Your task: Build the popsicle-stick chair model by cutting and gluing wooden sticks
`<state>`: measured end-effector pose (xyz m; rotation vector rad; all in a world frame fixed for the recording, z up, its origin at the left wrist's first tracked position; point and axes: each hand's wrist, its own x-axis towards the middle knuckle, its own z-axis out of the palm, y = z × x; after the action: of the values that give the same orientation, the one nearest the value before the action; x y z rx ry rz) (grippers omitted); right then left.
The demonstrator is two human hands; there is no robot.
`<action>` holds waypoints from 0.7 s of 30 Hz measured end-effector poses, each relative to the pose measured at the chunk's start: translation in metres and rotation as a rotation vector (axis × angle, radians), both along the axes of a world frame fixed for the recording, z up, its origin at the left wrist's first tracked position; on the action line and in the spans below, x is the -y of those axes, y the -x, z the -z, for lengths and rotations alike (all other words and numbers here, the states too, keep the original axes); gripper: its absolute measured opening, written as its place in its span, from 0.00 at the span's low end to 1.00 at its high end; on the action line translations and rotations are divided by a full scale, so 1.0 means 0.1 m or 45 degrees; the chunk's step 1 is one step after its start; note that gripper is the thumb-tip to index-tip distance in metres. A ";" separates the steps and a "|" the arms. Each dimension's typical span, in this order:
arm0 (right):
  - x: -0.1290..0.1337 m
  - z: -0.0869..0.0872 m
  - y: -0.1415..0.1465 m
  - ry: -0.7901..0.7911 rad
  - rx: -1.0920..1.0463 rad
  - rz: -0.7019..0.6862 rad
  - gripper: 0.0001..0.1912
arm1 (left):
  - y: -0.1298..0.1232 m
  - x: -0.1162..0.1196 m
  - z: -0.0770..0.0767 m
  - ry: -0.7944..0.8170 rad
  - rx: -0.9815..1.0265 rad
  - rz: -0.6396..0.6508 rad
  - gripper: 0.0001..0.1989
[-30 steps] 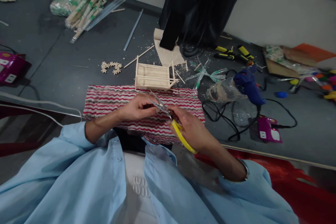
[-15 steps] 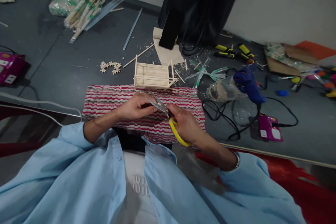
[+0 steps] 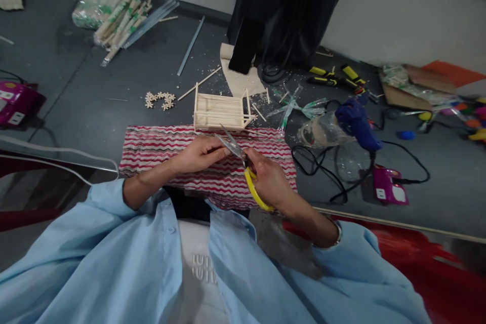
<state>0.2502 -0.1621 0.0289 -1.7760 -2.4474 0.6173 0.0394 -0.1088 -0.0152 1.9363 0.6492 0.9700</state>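
Yellow-handled scissors (image 3: 253,188) are gripped in my right hand (image 3: 271,177), their two blades parted and pointing up and to the left. My left hand (image 3: 203,153) is pinched closed right beside the blades. Whatever its fingertips hold is too small and too covered to make out. Both hands are over a red-and-white striped cloth (image 3: 152,149). Just beyond them, at the cloth's far edge, stands a small frame of pale wooden sticks (image 3: 220,111). Small flower-shaped wooden pieces (image 3: 160,99) lie to its left in a curved cluster.
A phone (image 3: 246,46) leans against a black bag (image 3: 296,5) at the back. To the right are a blue glue gun (image 3: 357,121) on a plastic bottle, its cables, yellow-black pliers (image 3: 322,76) and a purple box (image 3: 390,186). Bundled sticks (image 3: 119,23) lie back left.
The scissor blades stand wider apart, with one tip now nearer the stick frame. Both hands stay almost where they were. The whole view has shifted slightly.
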 end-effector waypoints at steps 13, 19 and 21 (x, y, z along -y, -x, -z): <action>0.01 -0.04 0.04 -0.010 -0.137 -0.082 0.23 | 0.02 0.03 0.04 0.265 0.059 0.076 0.23; 0.00 -0.06 0.04 0.010 -0.026 -0.071 0.21 | 0.02 0.03 0.01 0.185 0.111 0.097 0.19; 0.01 -0.08 0.06 -0.003 0.058 -0.053 0.19 | 0.02 0.03 0.01 0.115 0.091 0.062 0.18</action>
<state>0.2447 -0.1635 0.0370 -1.7619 -2.5197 0.5839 0.0374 -0.1118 -0.0164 1.8219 0.5928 0.9589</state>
